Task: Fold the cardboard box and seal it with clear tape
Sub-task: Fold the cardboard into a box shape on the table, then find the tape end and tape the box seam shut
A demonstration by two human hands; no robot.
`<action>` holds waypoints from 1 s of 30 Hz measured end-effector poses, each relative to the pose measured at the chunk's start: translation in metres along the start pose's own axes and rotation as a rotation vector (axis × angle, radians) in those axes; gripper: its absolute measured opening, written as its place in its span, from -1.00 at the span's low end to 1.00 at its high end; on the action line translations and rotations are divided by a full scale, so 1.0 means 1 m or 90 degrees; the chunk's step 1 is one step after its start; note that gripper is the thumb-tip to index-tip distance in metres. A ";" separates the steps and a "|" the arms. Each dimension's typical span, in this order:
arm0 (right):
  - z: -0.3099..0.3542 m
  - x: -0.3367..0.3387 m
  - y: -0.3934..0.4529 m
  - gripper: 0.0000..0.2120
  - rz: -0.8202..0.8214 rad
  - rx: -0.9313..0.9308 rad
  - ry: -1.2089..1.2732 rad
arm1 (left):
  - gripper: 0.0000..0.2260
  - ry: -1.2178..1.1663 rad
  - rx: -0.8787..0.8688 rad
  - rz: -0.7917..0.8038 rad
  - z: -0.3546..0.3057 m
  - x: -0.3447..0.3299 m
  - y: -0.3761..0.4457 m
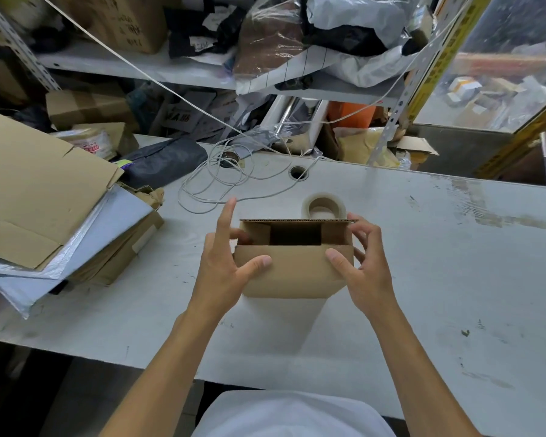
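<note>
Near edge of table (423, 279): both forearms reach in from the person's side.

Left hand (224, 266): thumb pressed on the near wall of the box (292, 272), index raised and straight, other fingers wrapped round the left end. Right hand (364, 263): thumb on the near wall, fingers curled round the right end. Each hand grips an end.

Box: held at mid-table, apparently lifted just above the surface; cannot tell for certain. Top open, side flaps partly folded inward, far flap upright.

Judgement: thin corrugated, empty, so light; walls stiff along the flutes but will buckle if squeezed mid-panel. Hold at corners and creases, press flaps along the fold lines.

Tape (323, 208): roll lying flat just beyond the box, untouched.

Far edge: coiled cable (221, 181). Left edge: stacked cardboard (38, 184).
</note>
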State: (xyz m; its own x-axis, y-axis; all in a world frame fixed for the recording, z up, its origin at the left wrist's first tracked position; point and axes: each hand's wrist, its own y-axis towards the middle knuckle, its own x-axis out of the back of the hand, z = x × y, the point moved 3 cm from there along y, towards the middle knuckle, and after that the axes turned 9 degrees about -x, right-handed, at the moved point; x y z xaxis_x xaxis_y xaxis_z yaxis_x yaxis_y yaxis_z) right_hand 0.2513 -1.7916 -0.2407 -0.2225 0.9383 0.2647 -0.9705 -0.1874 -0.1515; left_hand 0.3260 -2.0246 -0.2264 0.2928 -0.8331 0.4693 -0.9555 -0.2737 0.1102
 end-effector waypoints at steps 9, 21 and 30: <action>0.003 -0.024 0.004 -0.66 0.014 0.068 -0.025 | -0.73 -0.003 -0.047 -0.030 0.014 0.004 0.004; 0.000 -0.058 0.010 -0.68 0.122 0.029 -0.028 | -0.65 -0.101 -0.003 -0.060 0.039 0.026 0.016; -0.019 -0.010 0.067 -0.65 0.073 -0.025 -0.109 | -0.69 -0.049 -0.007 -0.048 0.039 0.035 0.017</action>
State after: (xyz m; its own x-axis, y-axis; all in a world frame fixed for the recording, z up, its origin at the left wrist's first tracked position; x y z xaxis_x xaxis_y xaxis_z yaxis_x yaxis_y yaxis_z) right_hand 0.1903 -1.8084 -0.2712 -0.3469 0.8476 0.4016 -0.9344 -0.2754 -0.2257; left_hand 0.3212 -2.0777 -0.2422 0.3657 -0.8446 0.3911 -0.9307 -0.3320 0.1533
